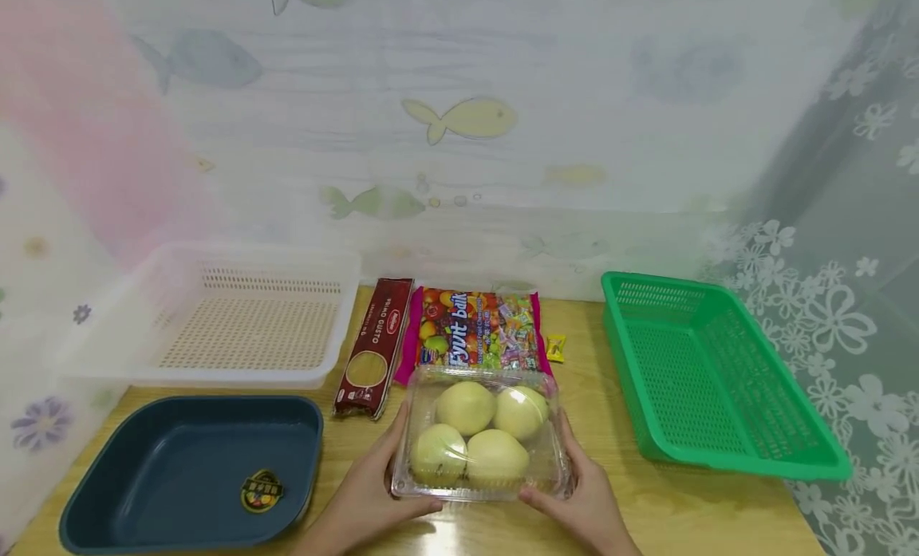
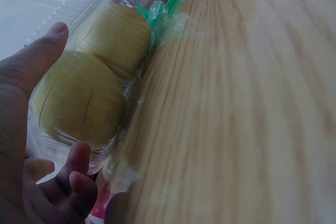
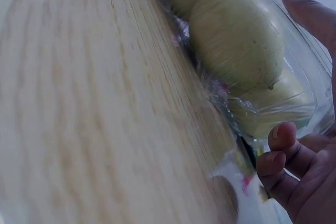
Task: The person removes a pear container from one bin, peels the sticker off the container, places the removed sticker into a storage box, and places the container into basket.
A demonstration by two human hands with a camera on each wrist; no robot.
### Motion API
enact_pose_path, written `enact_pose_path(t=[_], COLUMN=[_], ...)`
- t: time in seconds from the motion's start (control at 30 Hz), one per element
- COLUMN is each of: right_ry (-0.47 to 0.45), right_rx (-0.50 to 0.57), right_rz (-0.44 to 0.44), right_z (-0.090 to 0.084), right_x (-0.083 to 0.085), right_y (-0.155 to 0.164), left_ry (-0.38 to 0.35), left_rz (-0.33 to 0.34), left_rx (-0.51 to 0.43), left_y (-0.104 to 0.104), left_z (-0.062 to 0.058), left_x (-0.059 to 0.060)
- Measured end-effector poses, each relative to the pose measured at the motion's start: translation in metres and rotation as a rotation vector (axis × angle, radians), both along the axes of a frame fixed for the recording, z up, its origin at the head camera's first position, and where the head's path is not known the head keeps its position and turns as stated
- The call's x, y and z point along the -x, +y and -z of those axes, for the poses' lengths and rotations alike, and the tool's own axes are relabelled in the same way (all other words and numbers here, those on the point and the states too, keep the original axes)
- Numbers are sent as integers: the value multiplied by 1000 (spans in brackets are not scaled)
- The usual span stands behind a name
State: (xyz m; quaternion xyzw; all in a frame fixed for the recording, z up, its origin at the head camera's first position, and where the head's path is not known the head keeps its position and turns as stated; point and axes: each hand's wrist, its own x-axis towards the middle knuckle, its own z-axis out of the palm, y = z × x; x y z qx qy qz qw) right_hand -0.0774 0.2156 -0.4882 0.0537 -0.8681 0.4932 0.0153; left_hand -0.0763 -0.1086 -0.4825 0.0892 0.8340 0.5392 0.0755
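Observation:
Between my two hands is a clear plastic clamshell box (image 1: 491,495) with several pale yellow, round fruits (image 1: 465,407) inside. My left hand (image 1: 373,484) grips its left side, thumb along the near edge. On the opposite side my right hand (image 1: 585,492) holds it the same way. The left wrist view has the fruits (image 2: 86,98) showing through the ribbed plastic, close over the wood. From the right wrist, curled fingertips (image 3: 283,136) appear by the box's lower side. Just behind the box lies a colourful candy bag (image 1: 470,329), its lower edge partly covered.
Left of the bag is a dark red spaghetti pack (image 1: 373,348), and a small yellow sweet (image 1: 556,348) lies at its right. A white basket (image 1: 244,376) and a dark blue basin (image 1: 172,492) occupy the left; a green basket (image 1: 747,460) stands right. Patterned curtain (image 1: 502,181) hangs behind.

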Motion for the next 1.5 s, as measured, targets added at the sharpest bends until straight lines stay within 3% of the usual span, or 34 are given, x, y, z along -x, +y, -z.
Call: enact_pose_path(t=[0.13,0.4,0.6,0.9,1.2,1.5], right_ry=[-38,-19,-24,143,105,65], right_rx=[11,58,75,0,-44,-11], right_rz=[22,22,30,8,9,11], right_z=[-1,3,4,-7,-22,-29], right_x=[-7,-17,-16,-6,-6,-2], right_y=[-5,-15,-23,-13,-4,-5], left_ry=[0,27,14,44,-49,-7], left_rz=[16,39,6,-31,-56,-86], left_rx=[-27,50,46,-2,-109,-61], left_y=[-4,-12,-18,-10,0,-1], left_z=[3,1,-4,-5,-5,-17], left_x=[-4,-17,-21,-9,-9,-6])
